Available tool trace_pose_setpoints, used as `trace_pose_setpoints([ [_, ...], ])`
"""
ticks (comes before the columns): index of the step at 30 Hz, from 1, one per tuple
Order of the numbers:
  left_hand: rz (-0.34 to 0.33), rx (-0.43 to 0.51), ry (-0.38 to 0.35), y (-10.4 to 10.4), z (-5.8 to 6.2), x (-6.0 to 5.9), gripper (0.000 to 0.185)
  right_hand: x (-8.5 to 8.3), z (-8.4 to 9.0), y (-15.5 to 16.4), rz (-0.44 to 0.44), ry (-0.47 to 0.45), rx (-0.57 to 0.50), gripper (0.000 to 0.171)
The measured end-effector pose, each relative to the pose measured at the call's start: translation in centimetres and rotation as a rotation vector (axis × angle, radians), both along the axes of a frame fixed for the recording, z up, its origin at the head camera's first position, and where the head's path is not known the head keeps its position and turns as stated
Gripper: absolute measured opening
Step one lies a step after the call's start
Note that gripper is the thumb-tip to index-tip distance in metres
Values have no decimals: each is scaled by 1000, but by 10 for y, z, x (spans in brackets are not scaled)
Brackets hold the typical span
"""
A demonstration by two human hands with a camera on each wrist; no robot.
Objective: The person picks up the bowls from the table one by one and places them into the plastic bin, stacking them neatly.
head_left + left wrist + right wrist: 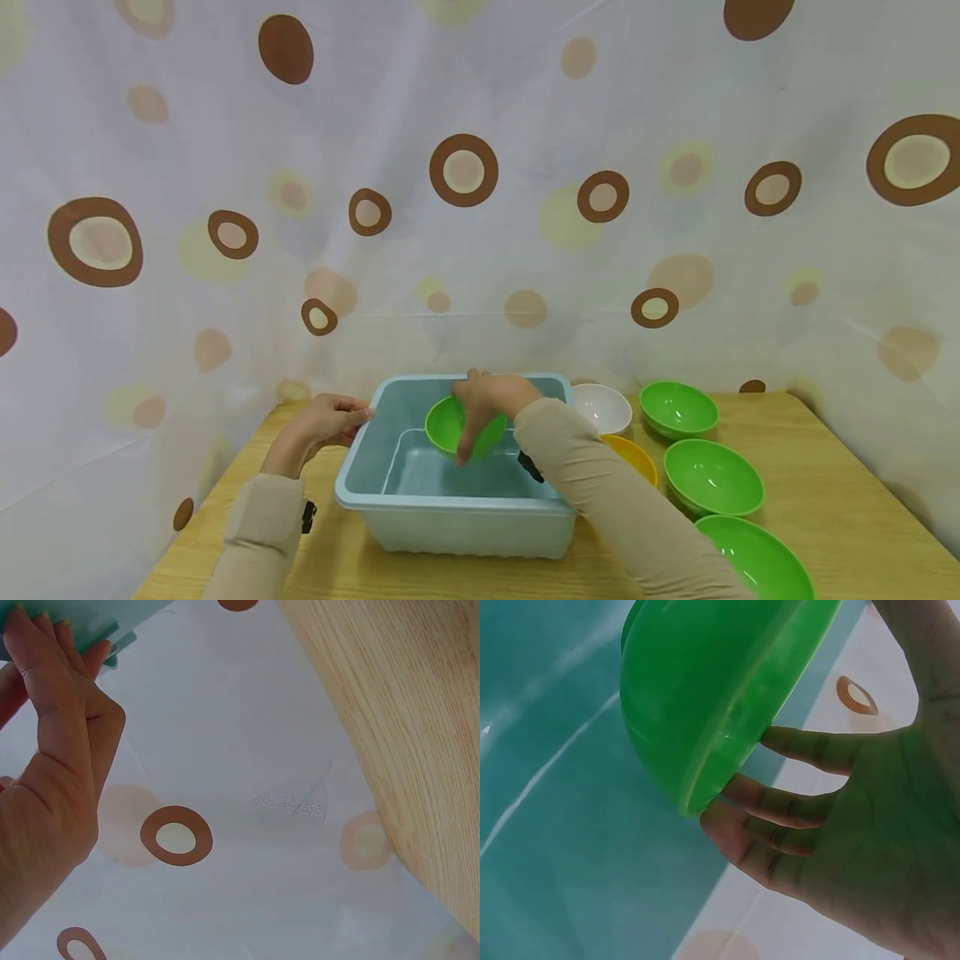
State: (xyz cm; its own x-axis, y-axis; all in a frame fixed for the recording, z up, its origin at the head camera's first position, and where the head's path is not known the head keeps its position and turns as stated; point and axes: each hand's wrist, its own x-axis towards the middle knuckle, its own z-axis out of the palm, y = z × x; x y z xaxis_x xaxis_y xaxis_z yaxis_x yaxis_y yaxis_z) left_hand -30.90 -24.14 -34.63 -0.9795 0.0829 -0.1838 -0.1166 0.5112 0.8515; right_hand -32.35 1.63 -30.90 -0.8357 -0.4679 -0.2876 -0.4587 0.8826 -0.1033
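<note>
Spotted cloth (480, 167) hangs behind a wooden table (840, 500), and on the table stands a pale blue tub (450, 500), the landmark for all that follows.

Inside the tub, near its far wall and above its floor, the right hand (487, 404) holds a green bowl (448, 423) tipped on edge. The wrist view shows the fingers (795, 806) curled under the bowl's rim (705, 791), touching its outer wall, palm facing the underside; the thumb is out of sight there. The left hand (326, 421) pinches the tub's left rim with thumb and bent fingers, seemingly to steady it.

The bowl looks like thin moulded plastic: probably light, stiff and not fragile, with a glossy skin that may be slick, more so if wet. I cannot tell whether the tub holds water. The rim is likely the surest place to hold, with fingers outside and thumb inside, since the round wall offers little purchase.

Right of the tub sit a white bowl (603, 407) and a yellow bowl (637, 458), both just beside it. Further right lie three more green bowls (712, 477), well apart from the tub. The tub's high walls and the forearm across its right rim crowd any path out that way.
</note>
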Motion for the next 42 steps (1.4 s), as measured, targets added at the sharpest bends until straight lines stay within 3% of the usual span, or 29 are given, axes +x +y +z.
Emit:
trace_pose_setpoints([
  [9,5,-14,10,0,-1,0,26,-2,-15,-1,-18,-49,50,103],
  [22,-18,1,17,-1,1,1,28,-3,-22,-2,13,-61,142,103],
  [33,-26,-7,21,3,2,-3,26,-1,-25,-1,75,14,227,99],
  [42,-44,9,24,0,-1,2,25,2,-34,-9,61,-25,264,107],
])
